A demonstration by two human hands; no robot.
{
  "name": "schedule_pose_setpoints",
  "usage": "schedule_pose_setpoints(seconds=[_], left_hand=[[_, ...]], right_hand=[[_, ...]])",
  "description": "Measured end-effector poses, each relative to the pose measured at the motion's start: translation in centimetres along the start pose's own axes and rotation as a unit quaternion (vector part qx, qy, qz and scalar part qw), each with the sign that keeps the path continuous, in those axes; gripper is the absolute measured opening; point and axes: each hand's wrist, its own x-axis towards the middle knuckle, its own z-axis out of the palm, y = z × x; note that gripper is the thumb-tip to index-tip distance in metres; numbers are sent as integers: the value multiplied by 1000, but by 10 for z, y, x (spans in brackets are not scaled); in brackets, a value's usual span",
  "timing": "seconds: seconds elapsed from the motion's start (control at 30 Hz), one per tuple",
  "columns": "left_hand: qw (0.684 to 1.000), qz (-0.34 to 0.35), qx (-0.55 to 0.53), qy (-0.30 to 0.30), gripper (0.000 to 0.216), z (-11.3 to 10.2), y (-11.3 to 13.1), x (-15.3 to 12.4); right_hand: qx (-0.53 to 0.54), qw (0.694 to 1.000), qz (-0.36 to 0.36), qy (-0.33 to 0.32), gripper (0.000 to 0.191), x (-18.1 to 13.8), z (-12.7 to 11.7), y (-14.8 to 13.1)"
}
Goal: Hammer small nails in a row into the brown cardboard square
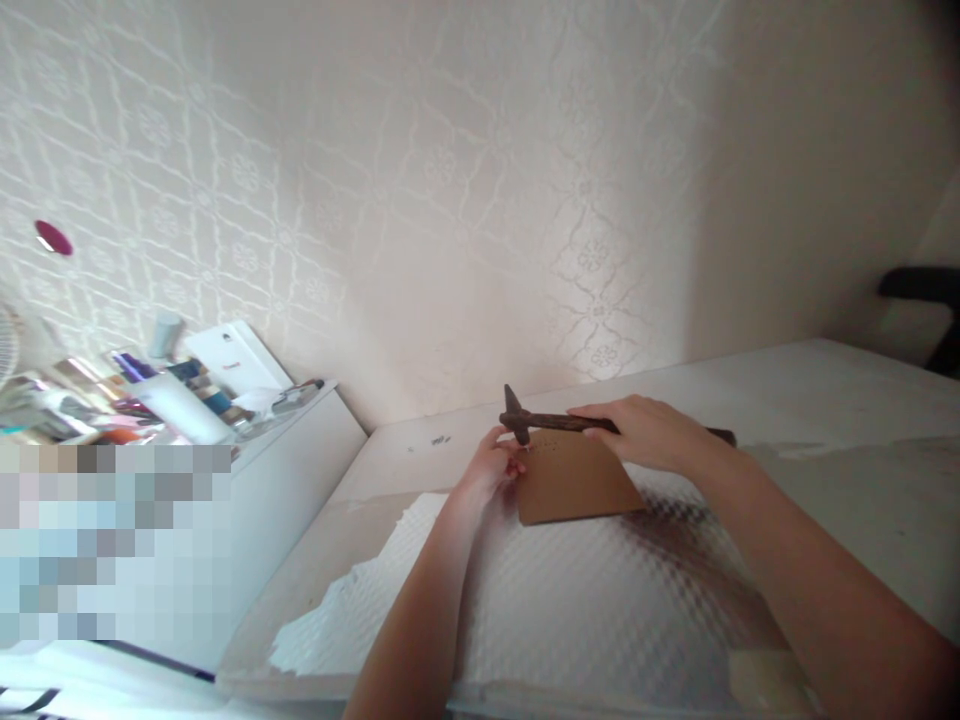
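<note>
My right hand (643,432) grips the handle of a dark, rusty hammer (551,421), whose head hangs just above the top left corner of a brown board (574,483). The board lies flat on a sheet of bubble wrap (570,590), and small dark dots show along its top edge. My left hand (491,467) rests at the board's left edge, its fingers pinched together right under the hammer head; what they pinch is too small to make out.
The white table (825,400) stands against a patterned wall. To the left is a white cabinet (292,450) crowded with bottles and boxes. A dark chair part (926,290) shows at the far right. A few small dark bits (440,439) lie on the table.
</note>
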Motion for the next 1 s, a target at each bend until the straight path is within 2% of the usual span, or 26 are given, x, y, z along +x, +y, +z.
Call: schedule_pose_setpoints(seconds=[0.37,0.77,1.0], left_hand=[[1000,6,3,4,35,0,-3,3],[1000,7,4,-1,23,0,-2,3],[1000,-6,-11,11,31,0,-4,4]], right_hand=[[-11,1000,-5,-19,41,1,0,-1],[-5,1000,6,3,39,-2,0,-1],[0,1000,-2,10,41,-1,-3,-4]])
